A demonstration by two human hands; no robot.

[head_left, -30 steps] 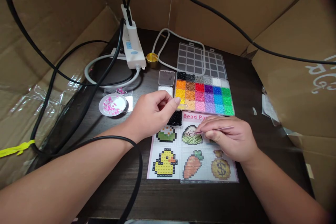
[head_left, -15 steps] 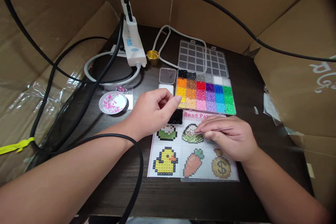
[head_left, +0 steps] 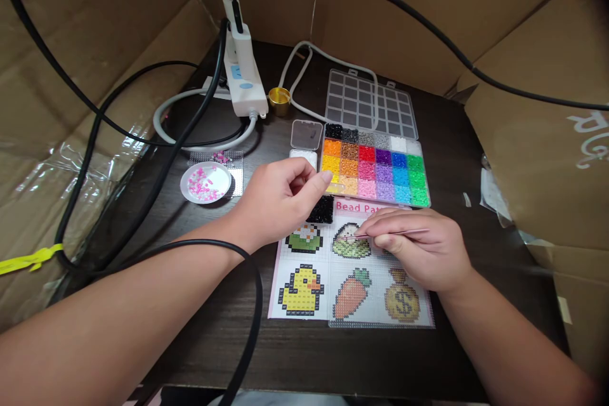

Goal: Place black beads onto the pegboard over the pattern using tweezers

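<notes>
**Tweezers over the bead board: loose beads and a slack cable noted**

The chief hazard, in my judgement, was upset beads. The sorting box [head_left: 404, 202] lay open on the desk [head_left: 190, 355], its compartments full, and my left hand [head_left: 278, 203] was poised at its near left corner, above the black beads [head_left: 322, 210]. A careless dip of that wrist could have tipped or mixed them. A black cable [head_left: 259, 314] crossed my left forearm near the wrist; had the arm moved sharply, it could have snagged and jolted the hand. Too hard a squeeze or a tremor at the tweezers [head_left: 415, 231] could have flicked or knocked small pieces at the tips.

My right hand [head_left: 428, 254] came in low from the right, knuckles up, its fingers pinching the tweezers, which lay nearly level. Their tips pointed left over the white-and-green figure on the clear pegboard [head_left: 380, 323], which lay on the pattern sheet [head_left: 273, 295] at the near side. My left wrist was raised, thumb extended toward the box, other fingers curled; I could not tell whether they held anything.
</notes>
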